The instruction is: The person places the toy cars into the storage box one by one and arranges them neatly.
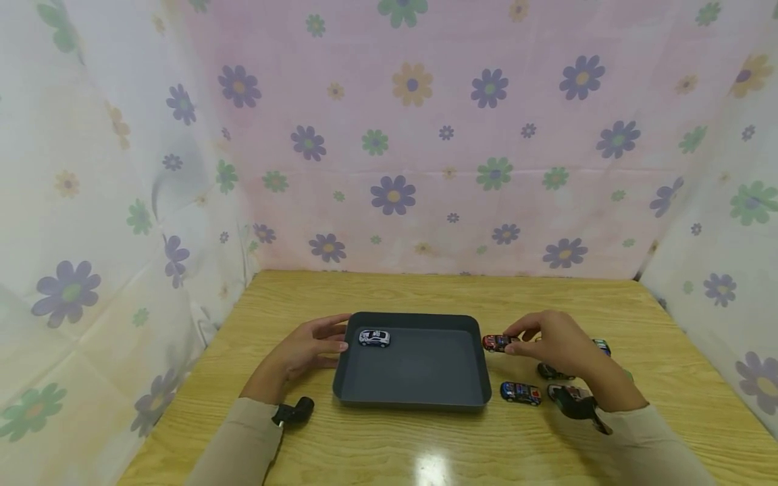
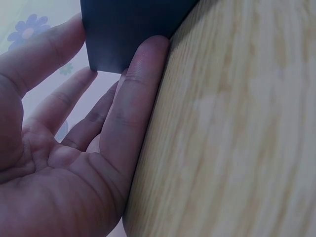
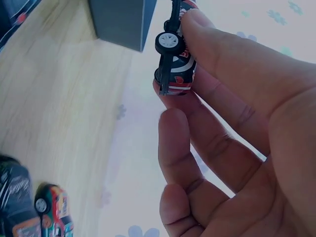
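A dark grey rectangular tray [image 1: 413, 406] lies on the table with a white toy car [image 1: 373, 338] in its back left corner. My left hand [image 1: 308, 349] rests at the tray's left side. Its fingertips touch the outer wall [image 2: 133, 34] in the left wrist view, with the fingers fairly straight. To the right of the tray, my right hand [image 1: 556, 343] pinches a red and black toy car [image 1: 497, 343] between thumb and fingers. In the right wrist view this car [image 3: 178, 69] is held above the table with its wheels showing.
Right of the tray are a blue toy car [image 1: 521, 393], a black one [image 1: 554, 371] and a pale one [image 1: 568, 393], partly hidden by the wrist camera. Another colourful car [image 1: 602, 346] sits behind the right wrist. Flowered cloth [image 1: 401, 155] encloses the wooden table [image 1: 377, 445].
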Available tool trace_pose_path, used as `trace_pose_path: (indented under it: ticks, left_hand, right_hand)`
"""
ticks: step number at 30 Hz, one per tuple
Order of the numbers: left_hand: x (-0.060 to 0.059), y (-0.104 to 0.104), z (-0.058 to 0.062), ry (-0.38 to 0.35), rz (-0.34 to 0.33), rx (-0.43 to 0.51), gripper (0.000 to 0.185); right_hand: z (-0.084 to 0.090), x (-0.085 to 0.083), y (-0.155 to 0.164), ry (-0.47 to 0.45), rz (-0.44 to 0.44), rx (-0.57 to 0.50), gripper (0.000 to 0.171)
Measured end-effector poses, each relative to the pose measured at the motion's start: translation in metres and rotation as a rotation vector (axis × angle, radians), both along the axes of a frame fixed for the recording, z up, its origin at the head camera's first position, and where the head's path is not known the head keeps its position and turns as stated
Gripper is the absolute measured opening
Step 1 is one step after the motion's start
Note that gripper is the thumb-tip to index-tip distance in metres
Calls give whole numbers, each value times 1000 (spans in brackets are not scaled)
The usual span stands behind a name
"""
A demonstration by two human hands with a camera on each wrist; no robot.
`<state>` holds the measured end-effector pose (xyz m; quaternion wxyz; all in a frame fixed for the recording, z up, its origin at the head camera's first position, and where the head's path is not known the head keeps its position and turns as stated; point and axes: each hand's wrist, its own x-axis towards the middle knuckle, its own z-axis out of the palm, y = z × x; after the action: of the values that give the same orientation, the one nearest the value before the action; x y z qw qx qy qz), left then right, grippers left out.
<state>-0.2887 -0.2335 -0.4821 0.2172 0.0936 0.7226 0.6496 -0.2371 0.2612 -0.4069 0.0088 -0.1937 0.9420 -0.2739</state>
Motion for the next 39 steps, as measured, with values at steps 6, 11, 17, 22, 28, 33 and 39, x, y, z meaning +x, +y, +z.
trace_pose_path:
  ticks: [6, 11, 17, 22, 28, 33, 39]
  left_hand:
    - [-2, 1, 2, -5, 4, 6, 75]
    - [-3, 0, 2, -10, 4, 12, 76]
    - [-4, 0, 0, -16, 1, 11, 77]
    - [-3, 1, 1, -11, 2, 6, 77]
    - [-2, 0, 1, -7, -4, 4, 76]
    - [-2, 0, 0, -7, -10, 7, 75]
    - [-1, 1, 1, -11, -4, 4, 76]
  right_hand:
    - [4, -6, -10, 12, 31, -17, 23]
    - [3, -11, -18, 19, 51, -26, 21]
    - [2, -14, -30, 27, 80, -44, 22]
    - [5, -16, -40, 38, 103, -43, 22]
    - [7, -19, -53, 9, 125, -57, 21]
    - [7, -21, -65, -7, 159, -79, 19]
    - [3, -26, -80, -39, 194, -111, 19]
